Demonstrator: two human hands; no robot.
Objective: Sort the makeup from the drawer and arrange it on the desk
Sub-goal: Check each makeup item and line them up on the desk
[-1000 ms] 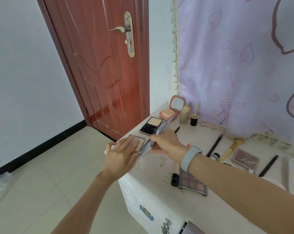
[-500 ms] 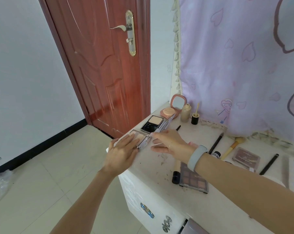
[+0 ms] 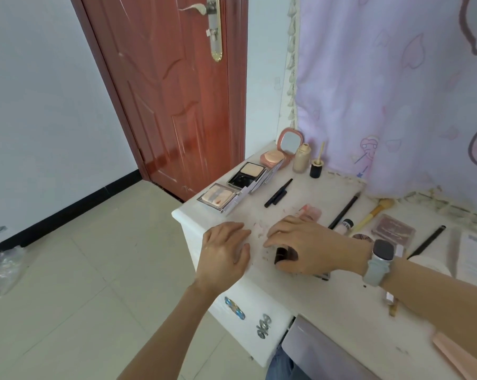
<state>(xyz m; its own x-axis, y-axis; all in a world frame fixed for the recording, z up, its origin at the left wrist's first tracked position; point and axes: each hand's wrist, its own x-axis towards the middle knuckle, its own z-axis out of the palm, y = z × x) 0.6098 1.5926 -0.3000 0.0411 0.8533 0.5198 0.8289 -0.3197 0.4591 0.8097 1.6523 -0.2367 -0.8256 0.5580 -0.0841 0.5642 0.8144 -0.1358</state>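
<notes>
The white desk (image 3: 300, 294) carries a row of makeup at its left end: an open silver compact (image 3: 220, 199), an open black compact (image 3: 247, 174) and a pink round mirror compact (image 3: 280, 152). My left hand (image 3: 226, 250) lies flat on the desk near the front left corner, fingers straight, holding nothing. My right hand (image 3: 308, 245) is just to its right, thumb and fingers curled round a dark-capped tube (image 3: 282, 255). It hides most of an eyeshadow palette (image 3: 322, 276). The drawer (image 3: 314, 344) stands open below the desk front.
Behind the hands lie a black pencil (image 3: 278, 193), a beige bottle (image 3: 301, 157), a black cap with a wand (image 3: 316, 168), a long dark brush (image 3: 344, 212), a yellow-handled brush (image 3: 374, 212), a blush palette (image 3: 393, 229) and a paper sheet (image 3: 476, 256). A red door (image 3: 163, 91) and tiled floor are left.
Both hands have left the silver compact at the desk's left edge and drawn back toward the front. My right hand has come down on the dark-capped tube.
</notes>
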